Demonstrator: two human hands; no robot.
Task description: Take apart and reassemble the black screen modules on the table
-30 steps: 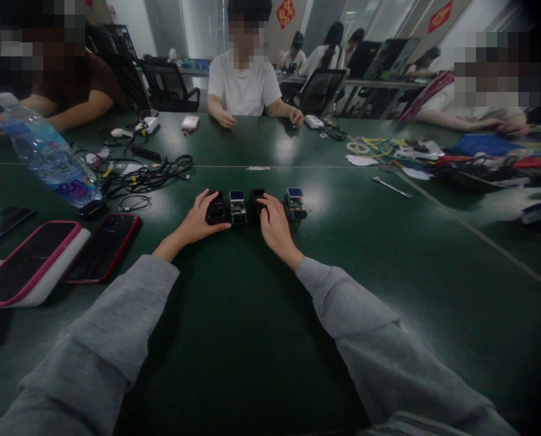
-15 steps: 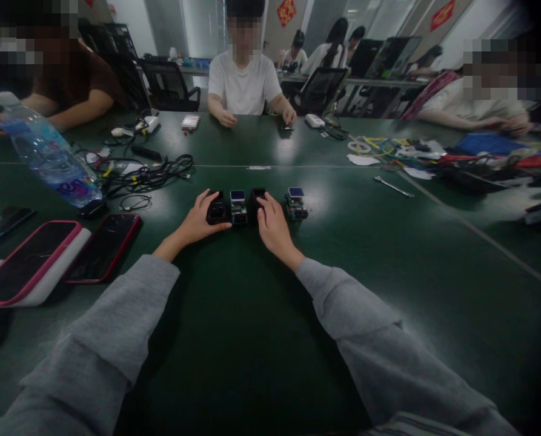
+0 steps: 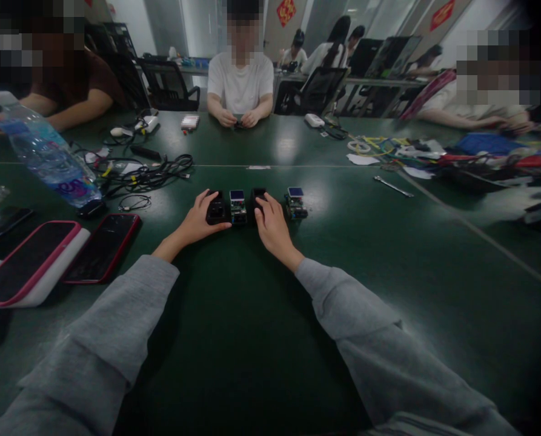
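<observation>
My left hand (image 3: pixel 200 217) grips a black open case (image 3: pixel 217 209) on the green table, thumb and fingers around its sides. Just right of it stands a small circuit board with a screen (image 3: pixel 238 208). My right hand (image 3: pixel 272 223) is on a second black case (image 3: pixel 258 194), its fingers over the top and near side, partly hiding it. Right of that hand sits another circuit board with a screen (image 3: pixel 296 204), touched by neither hand.
At left are a leaning water bottle (image 3: pixel 54 154), phones (image 3: pixel 104 248) and black cables (image 3: pixel 161 172). A wrench (image 3: pixel 392 186) and a pile of wires (image 3: pixel 434 151) lie at right. Across the table (image 3: pixel 234 145) a person in white (image 3: pixel 240 85) holds a small dark item.
My right hand has shifted slightly left, and its case now lies a little flatter or turned. The person opposite has brought both hands together around a dark item.
</observation>
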